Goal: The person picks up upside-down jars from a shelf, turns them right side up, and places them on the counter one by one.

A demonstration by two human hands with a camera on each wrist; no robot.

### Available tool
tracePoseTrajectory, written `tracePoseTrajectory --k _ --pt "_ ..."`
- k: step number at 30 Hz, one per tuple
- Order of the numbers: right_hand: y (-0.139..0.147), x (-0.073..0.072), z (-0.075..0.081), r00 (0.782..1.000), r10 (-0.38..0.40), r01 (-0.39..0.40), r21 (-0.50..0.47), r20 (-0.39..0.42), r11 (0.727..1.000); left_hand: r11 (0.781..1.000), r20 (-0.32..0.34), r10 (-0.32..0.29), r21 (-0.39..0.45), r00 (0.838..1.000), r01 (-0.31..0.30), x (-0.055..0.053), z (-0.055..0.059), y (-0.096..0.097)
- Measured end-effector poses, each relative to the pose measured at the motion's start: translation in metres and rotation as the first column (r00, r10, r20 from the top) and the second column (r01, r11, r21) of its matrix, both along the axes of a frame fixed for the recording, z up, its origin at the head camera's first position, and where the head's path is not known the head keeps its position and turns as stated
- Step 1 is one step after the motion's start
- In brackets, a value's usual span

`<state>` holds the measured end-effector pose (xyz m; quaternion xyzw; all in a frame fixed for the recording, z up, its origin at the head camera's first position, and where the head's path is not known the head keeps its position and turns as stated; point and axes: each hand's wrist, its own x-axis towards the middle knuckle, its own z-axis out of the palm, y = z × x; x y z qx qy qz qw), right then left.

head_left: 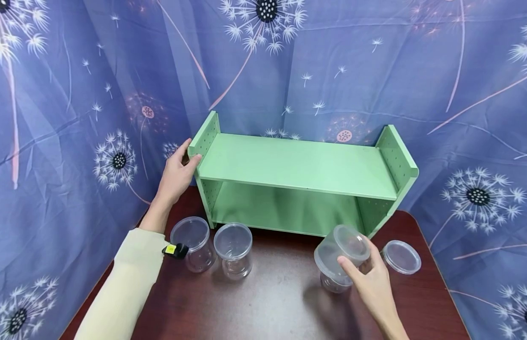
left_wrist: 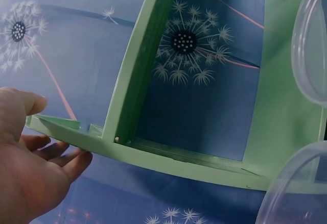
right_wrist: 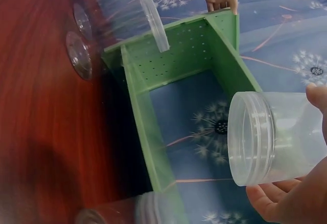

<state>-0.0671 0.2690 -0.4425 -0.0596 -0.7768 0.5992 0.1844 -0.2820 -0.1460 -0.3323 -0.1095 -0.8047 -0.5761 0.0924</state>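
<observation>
My left hand (head_left: 178, 170) grips the left side panel of a green two-tier shelf (head_left: 297, 163), the thumb on one side of its edge and the fingers on the other. In the left wrist view the fingertips (left_wrist: 76, 165) show against that panel. On the right, my right hand (head_left: 371, 278) holds a clear plastic jar (head_left: 341, 252) between thumb and fingers. This jar is tipped over, its wide rimmed end facing down and left. Below it, another clear jar (head_left: 334, 283) stands on the table, mostly hidden by the held one.
Two clear jars (head_left: 196, 245) (head_left: 234, 250) stand side by side before the shelf's left end. A round clear lid (head_left: 401, 257) lies at the right of the dark red table (head_left: 280, 307). Blue dandelion-print curtains (head_left: 348, 71) hang behind and on both sides.
</observation>
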Motion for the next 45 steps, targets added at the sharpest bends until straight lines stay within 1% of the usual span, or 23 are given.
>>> tracePoseTrajectory --k 2,4,7,9,11,14,18,21,24,26,28,30,34,38,41,45 --pt "-0.002 0.001 -0.004 1.0 -0.015 0.015 0.012 0.011 1.0 1.0 -0.007 0.007 0.005 1.0 -0.007 0.004 -0.001 -0.001" --pt "-0.005 0.001 -0.007 1.0 -0.015 0.016 -0.017 0.018 1.0 1.0 -0.016 0.017 0.016 1.0 -0.017 0.01 -0.002 -0.002" --pt "-0.009 0.0 -0.012 1.0 -0.002 0.004 -0.101 0.019 0.995 0.999 -0.032 0.025 0.049 0.999 -0.023 0.018 -0.002 -0.001" --pt "-0.011 -0.001 -0.015 1.0 0.009 -0.007 -0.155 0.017 0.988 0.996 -0.052 0.036 0.087 0.998 -0.031 0.023 -0.003 0.0" --pt "-0.013 -0.001 -0.018 1.0 0.015 -0.012 -0.188 0.013 0.982 0.991 -0.072 0.059 0.128 0.996 -0.05 0.029 -0.005 0.002" --pt "-0.017 -0.002 -0.022 1.0 0.015 -0.01 -0.203 0.019 0.979 0.98 -0.104 0.124 0.169 0.987 -0.105 0.039 -0.007 0.004" --pt "-0.021 -0.003 -0.028 0.999 0.029 -0.022 -0.223 0.027 0.975 0.963 -0.137 0.224 0.181 0.965 -0.198 0.057 -0.012 0.008" --pt "-0.024 -0.003 -0.034 0.999 0.04 -0.03 -0.236 0.035 0.971 0.945 -0.182 0.295 0.2 0.938 -0.259 0.07 -0.019 0.011" --pt "-0.026 -0.003 -0.037 0.998 0.044 -0.03 -0.241 0.054 0.97 0.928 -0.238 0.345 0.234 0.908 -0.291 0.082 -0.027 0.017" --pt "-0.027 -0.003 -0.038 0.997 0.053 -0.038 -0.249 0.052 0.968 0.922 -0.27 0.36 0.251 0.893 -0.295 0.089 -0.034 0.021" --pt "-0.029 -0.002 -0.039 0.997 0.059 -0.045 -0.261 0.045 0.964 0.921 -0.291 0.356 0.269 0.888 -0.281 0.096 -0.041 0.026" --pt "-0.03 -0.002 -0.041 0.997 0.065 -0.052 -0.267 0.039 0.962 0.927 -0.308 0.335 0.277 0.89 -0.253 0.104 -0.048 0.033" --pt "-0.031 -0.002 -0.042 0.995 0.073 -0.052 -0.279 0.065 0.959 0.951 -0.365 0.247 0.27 0.897 -0.152 0.118 -0.064 0.049" --pt "-0.033 -0.003 -0.042 0.992 0.093 -0.062 -0.308 0.087 0.949 0.969 -0.422 0.157 0.241 0.893 -0.057 0.126 -0.079 0.066" --pt "-0.035 -0.003 -0.042 0.99 0.115 -0.083 -0.328 0.078 0.941 0.972 -0.423 0.106 0.234 0.9 -0.005 0.131 -0.089 0.076" --pt "-0.037 -0.003 -0.043 0.989 0.137 -0.108 -0.361 0.053 0.926 0.972 -0.396 0.059 0.231 0.917 0.037 0.138 -0.101 0.09"
